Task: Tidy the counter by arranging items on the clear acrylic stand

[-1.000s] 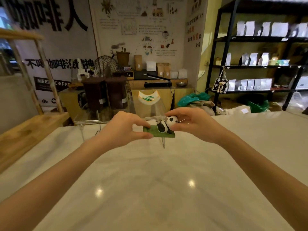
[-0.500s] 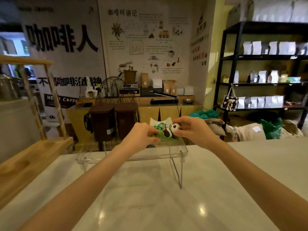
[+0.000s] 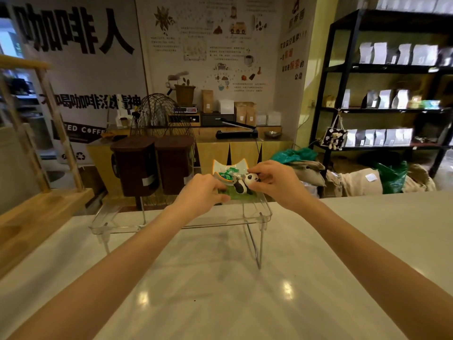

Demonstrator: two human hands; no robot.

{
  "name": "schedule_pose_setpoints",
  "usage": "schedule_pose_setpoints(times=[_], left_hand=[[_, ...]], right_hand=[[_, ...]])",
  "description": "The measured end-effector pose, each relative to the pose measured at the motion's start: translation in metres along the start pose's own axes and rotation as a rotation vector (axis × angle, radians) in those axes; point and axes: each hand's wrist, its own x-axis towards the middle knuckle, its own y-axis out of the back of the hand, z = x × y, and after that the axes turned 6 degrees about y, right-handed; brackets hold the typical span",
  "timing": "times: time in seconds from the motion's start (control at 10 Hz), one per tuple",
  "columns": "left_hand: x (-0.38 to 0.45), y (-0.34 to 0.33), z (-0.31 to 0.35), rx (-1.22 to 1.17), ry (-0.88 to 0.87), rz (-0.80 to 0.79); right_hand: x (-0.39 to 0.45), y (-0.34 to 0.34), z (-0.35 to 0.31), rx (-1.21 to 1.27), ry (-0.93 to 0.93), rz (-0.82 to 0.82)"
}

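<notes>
The panda figurine (image 3: 245, 184) on its green base sat on the right part of the clear acrylic stand (image 3: 266, 212), just before a small cat-eared dish (image 3: 230, 168). The left hand (image 3: 203, 196) pinched the base; the right hand (image 3: 274, 181) gripped the panda's head. The stand stood on the pale desk (image 3: 220, 290).

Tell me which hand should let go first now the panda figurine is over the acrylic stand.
Probably left: the left hand only pinches the green base's edge, while the right hand cups the panda figurine above the stand.
</notes>
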Motion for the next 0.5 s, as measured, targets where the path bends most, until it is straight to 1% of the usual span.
schedule_pose_setpoints(times=[0.2,0.3,0.4,0.5], left_hand=[[-0.001,-0.001,-0.002,0.037,-0.011,-0.001],[0.000,0.000,-0.001,0.101,-0.034,-0.015],[-0.004,0.009,0.006,0.139,-0.018,-0.008],[-0.006,0.021,0.009,0.152,-0.014,0.204]], right_hand=[[0.000,-0.005,-0.001,-0.007,-0.005,0.030],[-0.005,-0.006,-0.003,-0.008,-0.018,0.048],[-0.019,-0.004,-0.010,0.033,-0.064,0.078],[-0.051,-0.001,-0.028,0.229,-0.007,0.267]])
